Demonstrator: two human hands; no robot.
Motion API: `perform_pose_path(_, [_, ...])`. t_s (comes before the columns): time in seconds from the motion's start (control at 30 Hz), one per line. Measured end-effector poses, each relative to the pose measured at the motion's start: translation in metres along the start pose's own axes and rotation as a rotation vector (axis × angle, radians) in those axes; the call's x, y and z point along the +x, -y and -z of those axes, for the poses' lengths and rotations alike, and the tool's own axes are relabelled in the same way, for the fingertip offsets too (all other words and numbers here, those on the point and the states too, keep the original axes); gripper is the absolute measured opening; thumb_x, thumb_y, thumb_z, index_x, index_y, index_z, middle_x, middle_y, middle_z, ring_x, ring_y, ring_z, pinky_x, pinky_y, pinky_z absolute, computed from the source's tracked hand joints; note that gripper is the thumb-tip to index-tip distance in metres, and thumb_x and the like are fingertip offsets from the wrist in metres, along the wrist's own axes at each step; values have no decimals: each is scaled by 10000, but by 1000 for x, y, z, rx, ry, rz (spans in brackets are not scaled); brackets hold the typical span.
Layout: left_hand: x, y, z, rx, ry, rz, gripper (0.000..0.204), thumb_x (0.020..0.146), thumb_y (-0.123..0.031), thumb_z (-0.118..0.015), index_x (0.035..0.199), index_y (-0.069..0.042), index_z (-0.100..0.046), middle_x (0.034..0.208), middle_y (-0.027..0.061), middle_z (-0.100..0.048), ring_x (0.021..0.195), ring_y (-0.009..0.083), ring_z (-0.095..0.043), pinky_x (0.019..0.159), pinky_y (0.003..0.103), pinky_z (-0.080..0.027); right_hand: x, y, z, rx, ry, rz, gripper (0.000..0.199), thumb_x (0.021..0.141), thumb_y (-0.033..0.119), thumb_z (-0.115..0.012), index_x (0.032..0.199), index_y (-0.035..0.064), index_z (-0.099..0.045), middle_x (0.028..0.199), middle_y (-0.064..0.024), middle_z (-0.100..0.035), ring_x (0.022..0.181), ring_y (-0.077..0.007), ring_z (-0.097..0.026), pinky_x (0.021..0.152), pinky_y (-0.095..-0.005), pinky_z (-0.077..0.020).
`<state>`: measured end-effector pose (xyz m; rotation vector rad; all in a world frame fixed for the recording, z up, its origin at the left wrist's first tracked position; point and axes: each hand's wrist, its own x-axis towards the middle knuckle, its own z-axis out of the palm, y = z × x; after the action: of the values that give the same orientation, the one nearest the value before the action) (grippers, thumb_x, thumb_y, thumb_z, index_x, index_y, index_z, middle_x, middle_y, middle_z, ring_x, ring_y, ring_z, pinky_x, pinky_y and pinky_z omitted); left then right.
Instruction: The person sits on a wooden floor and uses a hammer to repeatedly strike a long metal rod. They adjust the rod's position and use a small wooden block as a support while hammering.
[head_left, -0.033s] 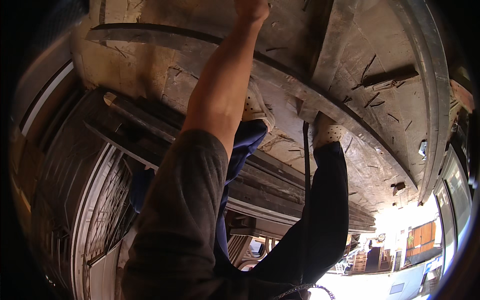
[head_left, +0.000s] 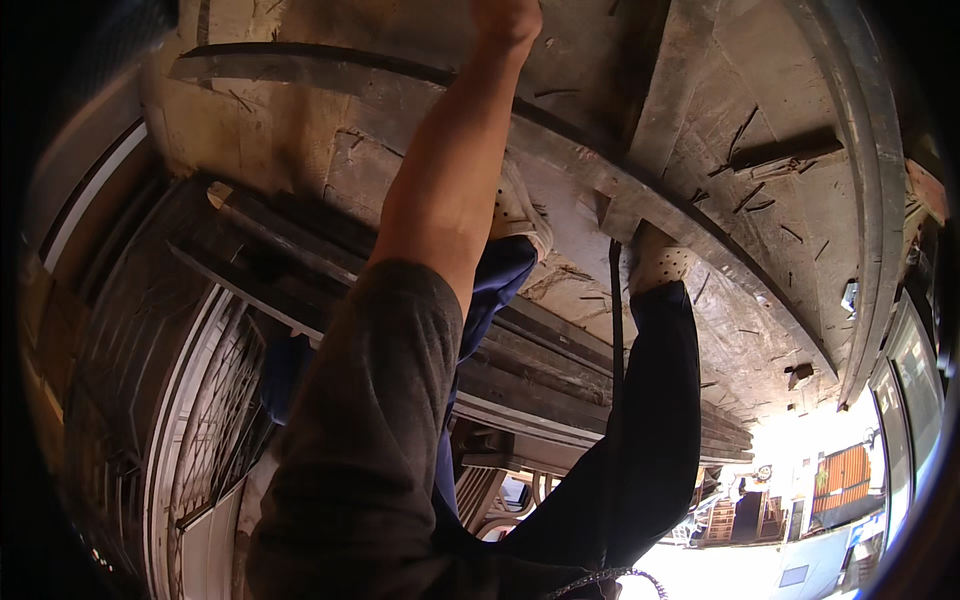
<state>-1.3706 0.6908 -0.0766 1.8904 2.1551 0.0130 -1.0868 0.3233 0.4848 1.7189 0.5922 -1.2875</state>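
Note:
My left forearm, in a dark sleeve pushed up to the elbow, reaches up the picture. My left hand is cut off by the top edge, so only the wrist part shows and its fingers are out of sight. Just below the wrist, the forearm passes over a long wooden beam that looks curved here. What the hand touches, if anything, cannot be seen. No part of my right hand appears. A dark strap hangs down between my legs to a small wood block against the beam.
My feet wear beige perforated clogs. A second beam runs along the right, and a crosspiece meets the long beam. Wood splinters litter the floor. Stacked planks lie beneath me; a lattice gate stands left.
The forearm sits very slightly further right in the picture, and the beams and floor have shifted by a few pixels. Nothing is seen taken or let go.

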Motion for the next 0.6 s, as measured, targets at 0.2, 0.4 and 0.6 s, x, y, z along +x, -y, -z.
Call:
perform_pose_path(0.2, [-72,-51,52,-613,-229,353,371,832,-291,-677,936,41,-547,760,186,-644,658,322,-648,592,416,-519,-20,-13,-5,29,4,-56,293,914,293,-536,803,22,-536,659,-243,-584,642,-440,-600,544,-531,-434])
perform_pose_path(0.4, [-160,43,126,-768,-604,736,447,791,-245,-707,971,73,-451,904,213,-556,773,317,-604,654,444,-520,-39,-25,2,-32,-63,28,285,906,285,-543,791,24,-530,647,-236,-575,628,-432,-594,536,-523,-431])
perform_pose_path(0.6, [-149,93,119,-228,-529,953,567,719,-335,-781,949,96,-491,907,243,-598,796,380,-644,649,469,-526,-46,-18,1,-84,-122,43,279,899,276,-550,779,26,-523,635,-229,-567,614,-424,-589,529,-516,-428])
